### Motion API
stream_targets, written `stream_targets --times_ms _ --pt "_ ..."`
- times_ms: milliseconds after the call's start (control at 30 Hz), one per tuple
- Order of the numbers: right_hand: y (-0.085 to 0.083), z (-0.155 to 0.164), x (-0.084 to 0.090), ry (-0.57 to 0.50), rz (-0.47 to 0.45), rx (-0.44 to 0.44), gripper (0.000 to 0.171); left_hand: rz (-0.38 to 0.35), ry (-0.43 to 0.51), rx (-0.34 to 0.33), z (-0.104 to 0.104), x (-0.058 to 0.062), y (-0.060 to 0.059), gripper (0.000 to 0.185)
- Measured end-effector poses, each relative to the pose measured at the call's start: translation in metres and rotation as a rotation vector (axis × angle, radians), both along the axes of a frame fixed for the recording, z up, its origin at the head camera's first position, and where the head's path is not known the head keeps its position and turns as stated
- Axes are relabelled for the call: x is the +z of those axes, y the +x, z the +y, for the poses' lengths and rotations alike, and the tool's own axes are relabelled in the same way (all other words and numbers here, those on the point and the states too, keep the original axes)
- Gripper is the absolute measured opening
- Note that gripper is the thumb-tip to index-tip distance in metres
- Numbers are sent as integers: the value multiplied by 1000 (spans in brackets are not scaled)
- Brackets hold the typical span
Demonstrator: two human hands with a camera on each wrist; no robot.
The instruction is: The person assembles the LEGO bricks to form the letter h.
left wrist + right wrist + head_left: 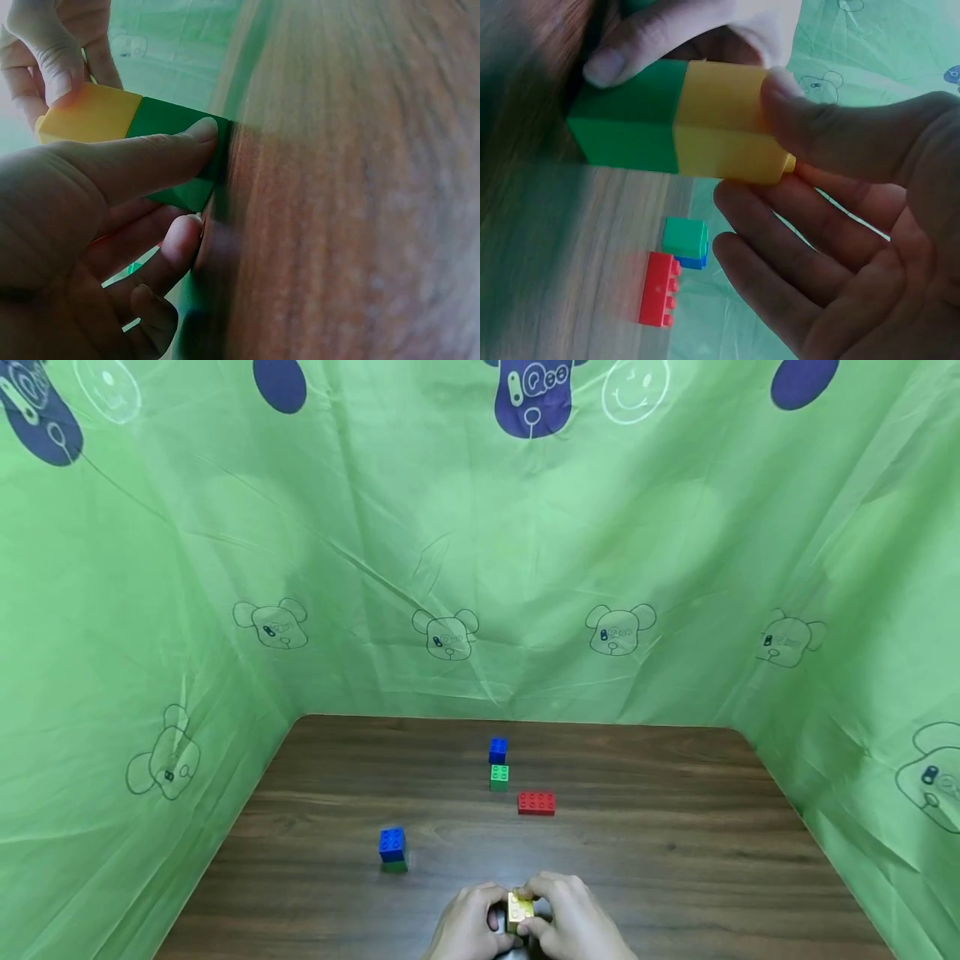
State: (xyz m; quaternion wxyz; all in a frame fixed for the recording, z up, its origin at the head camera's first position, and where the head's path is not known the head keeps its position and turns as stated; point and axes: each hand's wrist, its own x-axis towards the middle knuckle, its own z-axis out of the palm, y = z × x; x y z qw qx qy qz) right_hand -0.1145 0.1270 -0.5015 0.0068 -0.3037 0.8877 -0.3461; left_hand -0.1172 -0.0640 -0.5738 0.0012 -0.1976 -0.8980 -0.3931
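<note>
At the table's (645,852) 6 o'clock edge, the left hand (468,927) pinches the green brick (626,124) while the right hand (573,922) pinches the yellow brick (519,910) joined to it.

Makeshift recording booth, dark wood-grain counter (675,860) enclosed on three sides by green cloth backdrop (480,568) printed with bear outlines, toy building bricks (536,802) scattered on counter, no household furnishings visible
</note>
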Motion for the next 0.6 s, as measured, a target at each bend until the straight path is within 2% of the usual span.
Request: stream_targets --times_ms 233,433,600 --pt "0 3 -5 -56 -20 69 23 -39 13 -5 -2 -4 3 30" --pt "-1 5 -11 -117 -39 95 23 -27 -11 -14 -2 0 3 30" --pt "0 7 -15 -156 -19 108 24 -15 -31 -10 0 0 4 32"
